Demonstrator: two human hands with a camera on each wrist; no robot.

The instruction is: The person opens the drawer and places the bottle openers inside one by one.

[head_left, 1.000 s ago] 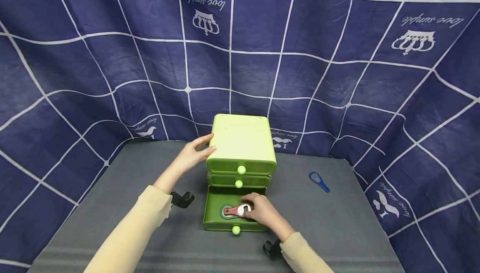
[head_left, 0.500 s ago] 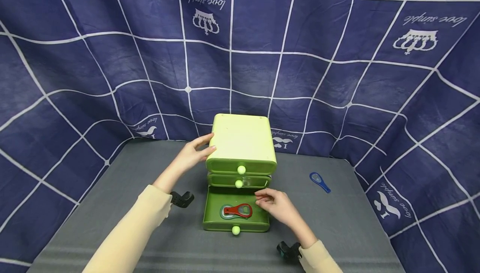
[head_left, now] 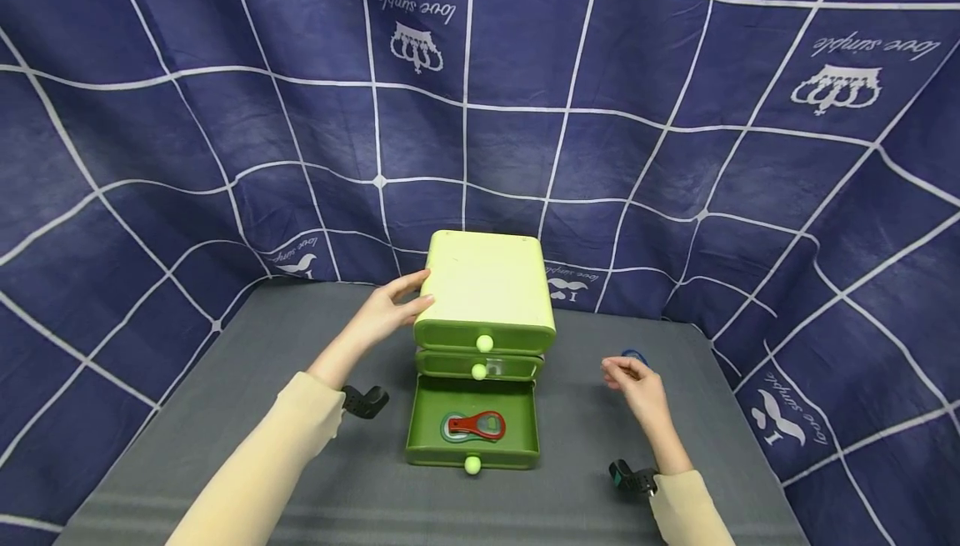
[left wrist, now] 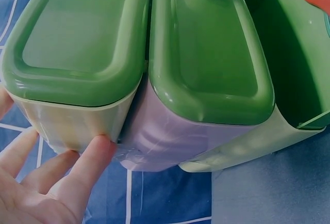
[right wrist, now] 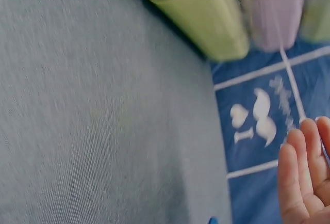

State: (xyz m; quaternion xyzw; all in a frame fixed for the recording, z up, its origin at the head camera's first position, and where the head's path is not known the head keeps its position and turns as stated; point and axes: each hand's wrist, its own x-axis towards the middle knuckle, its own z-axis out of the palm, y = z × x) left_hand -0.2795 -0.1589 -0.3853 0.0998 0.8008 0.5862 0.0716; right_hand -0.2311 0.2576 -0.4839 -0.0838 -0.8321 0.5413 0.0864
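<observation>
A small chest of drawers [head_left: 487, 279] has a pale yellow-green top and green drawer fronts. My left hand [head_left: 386, 311] rests against its left side, fingertips touching the upper tier. The bottom drawer [head_left: 422, 400] is pulled out. Inside lies a red bottle opener [head_left: 463, 424], overlapping a green ring-ended piece [head_left: 450, 436]. To the right of the chest, my right hand [head_left: 637, 389] hovers with relaxed fingers and nothing in it. Just behind it shows a blue bottle opener [head_left: 635, 356], mostly hidden by the hand.
A grey cloth [head_left: 315, 479] covers the table. Blue checked curtain [head_left: 517, 154] hangs around the back and sides. The middle drawer [head_left: 442, 364] and top drawer [head_left: 450, 336] are closed, each with a round knob.
My right hand has let go of the red bottle opener in the bottom drawer, lifted out and moved right toward the blue one. My left hand has stayed on the chest.
</observation>
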